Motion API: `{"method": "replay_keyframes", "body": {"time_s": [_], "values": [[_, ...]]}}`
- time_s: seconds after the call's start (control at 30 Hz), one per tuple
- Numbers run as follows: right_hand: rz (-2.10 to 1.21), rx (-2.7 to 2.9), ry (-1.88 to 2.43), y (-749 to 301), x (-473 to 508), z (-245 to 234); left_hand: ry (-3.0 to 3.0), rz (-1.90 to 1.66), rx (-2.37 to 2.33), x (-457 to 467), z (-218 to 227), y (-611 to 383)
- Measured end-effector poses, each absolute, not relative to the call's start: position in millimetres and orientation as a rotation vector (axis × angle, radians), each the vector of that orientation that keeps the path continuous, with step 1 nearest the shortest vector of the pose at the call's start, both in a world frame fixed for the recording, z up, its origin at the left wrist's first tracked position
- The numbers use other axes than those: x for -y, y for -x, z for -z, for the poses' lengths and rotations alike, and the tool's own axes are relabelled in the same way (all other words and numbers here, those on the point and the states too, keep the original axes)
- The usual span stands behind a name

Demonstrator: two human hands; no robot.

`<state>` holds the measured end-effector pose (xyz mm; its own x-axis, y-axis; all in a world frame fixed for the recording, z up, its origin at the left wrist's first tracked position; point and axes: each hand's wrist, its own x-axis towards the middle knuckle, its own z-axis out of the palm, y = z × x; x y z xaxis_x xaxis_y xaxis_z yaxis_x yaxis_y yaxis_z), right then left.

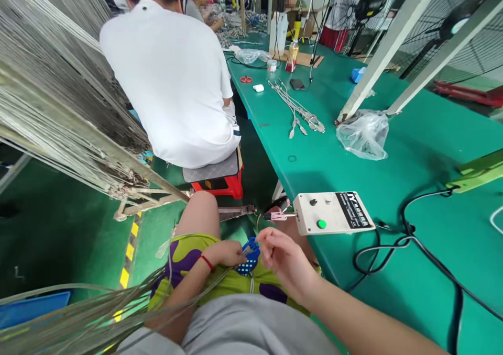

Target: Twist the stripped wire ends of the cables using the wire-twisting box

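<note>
My left hand [230, 253], with a red cord at the wrist, is low over my lap, its fingers closed round what looks like the end of a thin grey cable [215, 286]. Directly beside its fingertips is a small blue piece with pale dots [247, 266], resting against my shorts. My right hand [278, 251] is raised to the right of that blue piece, thumb and fingers curled together. Anything between those fingertips is too small to make out. A bundle of grey cables [102, 313] runs in from the left across my left forearm.
A white control box [324, 213] with a green button sits at the green table's edge [288, 185]. On the table lie grey cables [298, 109], a plastic bag [365, 135] and black cords [408, 234]. A person in white [173, 77] sits ahead. Hanging strands [58, 82] fill the left.
</note>
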<state>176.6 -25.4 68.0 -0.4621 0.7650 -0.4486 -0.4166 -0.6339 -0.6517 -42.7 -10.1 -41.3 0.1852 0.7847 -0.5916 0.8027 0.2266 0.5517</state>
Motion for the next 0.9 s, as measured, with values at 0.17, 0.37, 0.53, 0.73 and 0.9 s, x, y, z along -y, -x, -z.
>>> {"method": "replay_keyframes", "body": {"time_s": [0.17, 0.37, 0.53, 0.73, 0.9], "values": [[-2.206, 0.652, 1.013, -174, 23, -61, -1.277, -0.223, -1.239, 1, 15, 58], [-2.209, 0.923, 1.104, -176, 27, -59, -1.125, -0.644, -0.95, 28, -30, 61], [-1.692, 1.38, 1.104, -190, 42, -42, -1.162, -0.739, -0.626, 33, -25, 14], [-1.32, 1.643, 0.97, -209, 43, -36, -1.215, -0.972, -0.504, 26, -23, -21], [-1.166, 1.676, 0.979, -209, 40, -52, -1.36, -1.04, -0.676, 28, -26, -15]]}}
